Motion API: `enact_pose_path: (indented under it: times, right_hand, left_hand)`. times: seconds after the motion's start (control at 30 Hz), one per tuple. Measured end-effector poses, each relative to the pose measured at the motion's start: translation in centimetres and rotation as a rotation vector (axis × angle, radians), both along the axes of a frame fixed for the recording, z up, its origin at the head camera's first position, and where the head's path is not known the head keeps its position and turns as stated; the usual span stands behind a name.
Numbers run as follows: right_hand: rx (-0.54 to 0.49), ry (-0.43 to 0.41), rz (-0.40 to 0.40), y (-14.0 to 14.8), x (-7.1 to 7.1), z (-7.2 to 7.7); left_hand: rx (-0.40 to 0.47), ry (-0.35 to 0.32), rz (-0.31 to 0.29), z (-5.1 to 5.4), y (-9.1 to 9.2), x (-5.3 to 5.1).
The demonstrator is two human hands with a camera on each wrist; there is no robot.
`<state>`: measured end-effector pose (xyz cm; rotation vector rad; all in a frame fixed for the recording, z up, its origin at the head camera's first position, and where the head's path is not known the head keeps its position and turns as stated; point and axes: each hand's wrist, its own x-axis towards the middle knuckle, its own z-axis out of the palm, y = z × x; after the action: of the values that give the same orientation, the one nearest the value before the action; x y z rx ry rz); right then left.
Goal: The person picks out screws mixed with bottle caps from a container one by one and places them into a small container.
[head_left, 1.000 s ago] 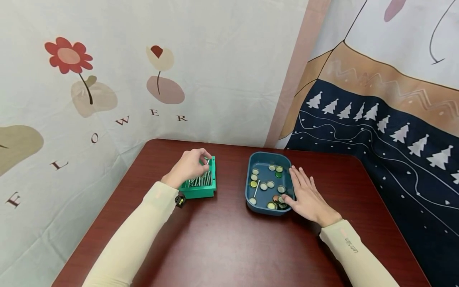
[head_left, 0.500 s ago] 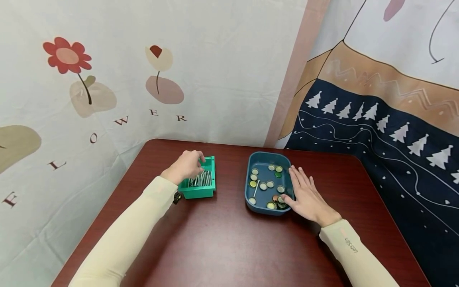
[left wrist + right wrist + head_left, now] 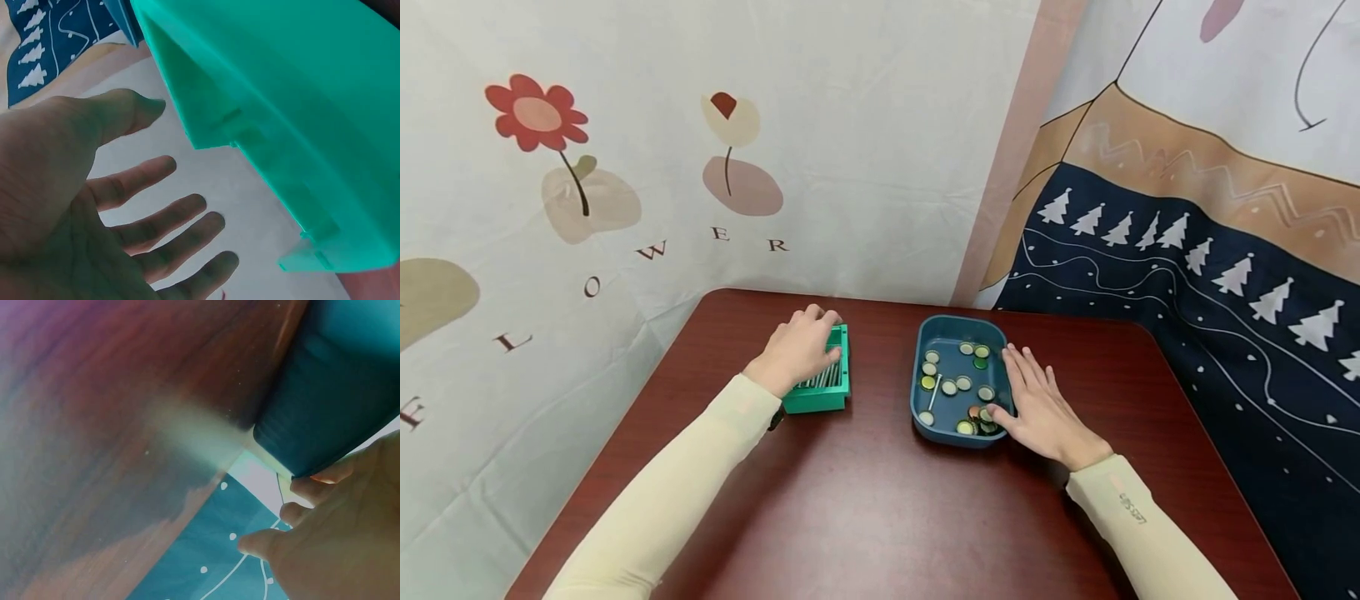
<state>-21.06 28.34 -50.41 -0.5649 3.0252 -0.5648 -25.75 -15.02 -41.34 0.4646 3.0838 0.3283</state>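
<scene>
My left hand (image 3: 796,350) hovers palm down over the green bin (image 3: 816,404), its fingers spread and nothing held. In the left wrist view the fingers (image 3: 169,215) and thumb stand apart beside the bin's wall (image 3: 269,119). Several long thin metal pieces (image 3: 826,375), nails or screws, lie in the bin, partly hidden by the hand. My right hand (image 3: 1045,417) rests along the right edge of the blue tray (image 3: 916,392), fingers straight outside and thumb over the rim. Several bottle caps (image 3: 964,383) and one metal nail or screw (image 3: 935,393) lie in the tray.
Both containers stand on a dark red wooden table (image 3: 865,500), with a gap between them. Behind the table hangs a printed cloth (image 3: 865,167) with flowers and letters. A navy cloth with white trees (image 3: 1150,275) hangs at the right.
My left hand's fingers were bent and close together over the bin; now they are spread, and the hand has shifted slightly to the right. The right hand stays on the tray.
</scene>
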Motion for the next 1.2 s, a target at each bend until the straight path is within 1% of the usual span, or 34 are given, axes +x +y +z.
enact_pose_path:
  times: [0.13, 0.23, 0.47, 0.63, 0.83, 0.9, 1.0, 1.2]
  right_hand:
    - [0.005, -0.007, -0.001, -0.1, 0.0, 0.1]
    - [0.003, -0.005, -0.001, -0.1, 0.0, 0.1]
    - [-0.001, 0.0, -0.002, 0.0, 0.0, 0.0]
    - [-0.006, 0.002, 0.0, 0.0, 0.0, 0.1]
    - [-0.002, 0.001, 0.001, 0.0, 0.0, 0.1]
    - [-0.003, 0.001, 0.0, 0.0, 0.0, 0.1]
    - [-0.003, 0.0, 0.0, 0.0, 0.0, 0.0]
    - [-0.007, -0.001, 0.003, 0.0, 0.0, 0.0]
  left_hand:
    - [-0.03, 0.044, -0.032, -0.2, 1.0, 0.4]
    - [-0.044, 0.059, -0.061, -0.2, 1.9, 0.8]
    - [-0.128, 0.068, -0.137, -0.2, 5.1, 1.1]
    - [-0.149, 0.085, -0.19, 0.0, 7.4, 1.4]
    - [-0.182, 0.113, -0.253, 0.0, 9.7, 1.6]
    - [-0.192, 0.11, -0.271, 0.1, 10.4, 1.7]
    - [-0.215, 0.088, -0.289, 0.1, 11.5, 1.7]
    - [-0.276, 0.05, -0.312, 0.2, 13.4, 1.4]
